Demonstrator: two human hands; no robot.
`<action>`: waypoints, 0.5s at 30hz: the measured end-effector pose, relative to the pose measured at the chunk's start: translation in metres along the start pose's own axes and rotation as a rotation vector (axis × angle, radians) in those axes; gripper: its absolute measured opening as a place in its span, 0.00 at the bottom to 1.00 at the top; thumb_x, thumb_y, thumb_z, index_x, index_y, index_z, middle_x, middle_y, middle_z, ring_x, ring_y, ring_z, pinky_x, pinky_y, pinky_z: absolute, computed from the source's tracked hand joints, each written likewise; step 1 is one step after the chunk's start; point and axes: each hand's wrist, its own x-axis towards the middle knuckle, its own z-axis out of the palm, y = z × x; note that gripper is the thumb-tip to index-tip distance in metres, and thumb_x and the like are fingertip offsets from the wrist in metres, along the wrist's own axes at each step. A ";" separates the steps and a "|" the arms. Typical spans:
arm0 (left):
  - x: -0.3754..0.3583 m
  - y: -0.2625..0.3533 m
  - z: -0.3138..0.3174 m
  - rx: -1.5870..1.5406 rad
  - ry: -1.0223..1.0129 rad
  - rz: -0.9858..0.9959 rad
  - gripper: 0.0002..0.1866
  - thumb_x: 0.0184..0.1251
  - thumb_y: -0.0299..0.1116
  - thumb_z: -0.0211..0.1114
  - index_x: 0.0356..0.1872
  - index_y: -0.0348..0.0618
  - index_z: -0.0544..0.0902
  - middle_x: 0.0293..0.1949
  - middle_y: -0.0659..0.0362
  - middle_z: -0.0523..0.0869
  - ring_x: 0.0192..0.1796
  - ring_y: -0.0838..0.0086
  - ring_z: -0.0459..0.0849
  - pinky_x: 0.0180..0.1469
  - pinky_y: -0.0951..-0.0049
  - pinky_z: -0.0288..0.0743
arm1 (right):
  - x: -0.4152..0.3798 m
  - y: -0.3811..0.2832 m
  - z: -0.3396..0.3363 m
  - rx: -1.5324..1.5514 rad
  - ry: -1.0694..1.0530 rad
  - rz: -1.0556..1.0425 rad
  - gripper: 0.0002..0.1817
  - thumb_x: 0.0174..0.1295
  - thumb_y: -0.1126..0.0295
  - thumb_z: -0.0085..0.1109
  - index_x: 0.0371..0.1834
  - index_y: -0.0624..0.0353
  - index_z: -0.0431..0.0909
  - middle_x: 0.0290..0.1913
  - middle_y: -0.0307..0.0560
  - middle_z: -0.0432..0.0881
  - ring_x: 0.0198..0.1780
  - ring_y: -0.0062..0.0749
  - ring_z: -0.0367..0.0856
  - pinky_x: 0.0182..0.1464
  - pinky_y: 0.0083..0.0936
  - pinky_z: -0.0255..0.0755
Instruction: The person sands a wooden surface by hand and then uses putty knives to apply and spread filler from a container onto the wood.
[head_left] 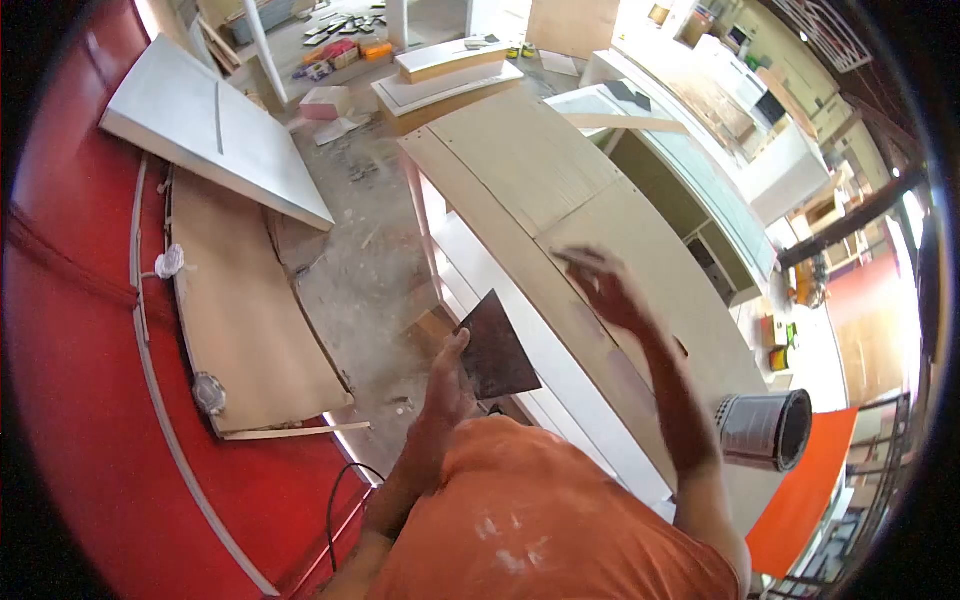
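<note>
My left hand [450, 388] grips a dark brown square sheet [502, 350] by its left edge, thumb on top. The sheet is held in front of my body, beside the long cabinet. Over the cabinet's beige top panel [540, 170], my right hand [605, 287] is held with its fingers stretched out and nothing in them. Its fingertips overlap a seam in the panel and are slightly blurred. To the right of my right forearm, a dark metal can [765, 430] lies tilted in this view, its mouth facing right.
A white panel [220, 130] and a brown board [250, 300] lean by the red wall [80, 400] on the left. Behind the cabinet stands a white-topped unit [450, 85]. Offcuts [340, 30] litter the dusty floor. An orange panel [805, 495] lies at right.
</note>
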 end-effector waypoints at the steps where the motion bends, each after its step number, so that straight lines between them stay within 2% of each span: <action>1: 0.004 -0.004 -0.007 -0.167 -0.116 0.028 0.27 0.72 0.46 0.57 0.64 0.40 0.72 0.54 0.49 0.82 0.57 0.61 0.82 0.63 0.54 0.72 | -0.016 -0.024 0.005 0.078 0.035 -0.030 0.19 0.65 0.75 0.57 0.59 0.51 0.79 0.55 0.52 0.82 0.50 0.47 0.83 0.51 0.35 0.78; 2: 0.003 -0.003 -0.003 -0.175 -0.109 0.042 0.27 0.72 0.46 0.57 0.64 0.40 0.72 0.54 0.49 0.82 0.57 0.61 0.82 0.63 0.54 0.72 | -0.033 -0.040 0.015 0.013 0.123 -0.185 0.20 0.63 0.80 0.58 0.58 0.51 0.80 0.53 0.50 0.84 0.50 0.41 0.85 0.50 0.29 0.81; 3: -0.002 -0.001 0.004 -0.282 -0.186 0.032 0.23 0.72 0.42 0.57 0.62 0.40 0.72 0.53 0.51 0.83 0.55 0.63 0.83 0.59 0.56 0.76 | -0.046 -0.045 0.026 0.156 0.147 -0.250 0.21 0.58 0.83 0.62 0.54 0.52 0.83 0.51 0.51 0.85 0.51 0.40 0.86 0.53 0.28 0.81; 4: -0.004 0.000 0.008 -0.382 -0.264 0.017 0.19 0.73 0.38 0.56 0.60 0.40 0.73 0.53 0.53 0.83 0.54 0.65 0.84 0.56 0.57 0.81 | -0.053 -0.065 0.029 0.163 0.179 -0.332 0.21 0.54 0.85 0.64 0.51 0.54 0.84 0.50 0.53 0.85 0.52 0.42 0.86 0.54 0.29 0.80; 5: -0.003 -0.002 0.006 -0.378 -0.257 0.018 0.19 0.73 0.38 0.56 0.60 0.40 0.73 0.53 0.53 0.83 0.54 0.65 0.84 0.56 0.57 0.81 | -0.060 -0.070 0.035 0.127 0.150 -0.380 0.24 0.54 0.81 0.64 0.56 0.53 0.82 0.59 0.54 0.80 0.59 0.42 0.81 0.56 0.31 0.79; 7: -0.001 -0.006 0.000 -0.289 -0.299 -0.075 0.21 0.71 0.34 0.57 0.62 0.39 0.72 0.54 0.51 0.82 0.55 0.63 0.83 0.57 0.57 0.80 | -0.070 -0.066 0.061 0.198 0.242 -0.252 0.23 0.56 0.79 0.62 0.57 0.51 0.81 0.61 0.53 0.79 0.60 0.42 0.80 0.58 0.32 0.78; 9: -0.003 -0.004 0.007 -0.166 -0.271 -0.027 0.22 0.71 0.34 0.58 0.63 0.39 0.71 0.54 0.51 0.82 0.55 0.63 0.83 0.58 0.57 0.80 | -0.055 -0.071 0.050 0.105 0.191 0.031 0.22 0.56 0.84 0.59 0.54 0.52 0.81 0.56 0.50 0.82 0.55 0.46 0.83 0.55 0.32 0.80; 11: -0.008 -0.002 0.018 0.053 -0.211 0.086 0.23 0.70 0.32 0.59 0.64 0.38 0.69 0.53 0.50 0.82 0.55 0.62 0.83 0.59 0.58 0.79 | -0.048 -0.053 0.035 -0.065 0.170 0.013 0.20 0.59 0.84 0.56 0.53 0.54 0.82 0.56 0.49 0.82 0.57 0.44 0.82 0.60 0.31 0.76; 12: -0.012 -0.001 0.029 0.064 -0.221 0.084 0.23 0.70 0.32 0.59 0.64 0.38 0.69 0.53 0.50 0.82 0.55 0.62 0.83 0.59 0.58 0.79 | -0.048 -0.059 0.029 0.043 0.243 0.074 0.19 0.59 0.84 0.56 0.51 0.54 0.83 0.55 0.50 0.83 0.57 0.45 0.82 0.59 0.31 0.76; 14: -0.018 0.000 0.051 -0.137 -0.231 0.109 0.25 0.69 0.34 0.60 0.64 0.38 0.69 0.54 0.51 0.82 0.56 0.61 0.83 0.58 0.58 0.79 | -0.050 -0.068 0.022 0.150 0.323 0.124 0.17 0.59 0.83 0.57 0.50 0.55 0.84 0.55 0.51 0.83 0.57 0.46 0.82 0.58 0.32 0.77; 15: -0.013 -0.001 0.046 -0.134 -0.237 0.115 0.25 0.69 0.34 0.60 0.64 0.38 0.69 0.54 0.51 0.82 0.56 0.61 0.83 0.58 0.58 0.79 | -0.057 -0.071 0.024 0.178 0.384 0.015 0.17 0.58 0.81 0.61 0.50 0.54 0.84 0.55 0.53 0.83 0.57 0.44 0.82 0.58 0.32 0.77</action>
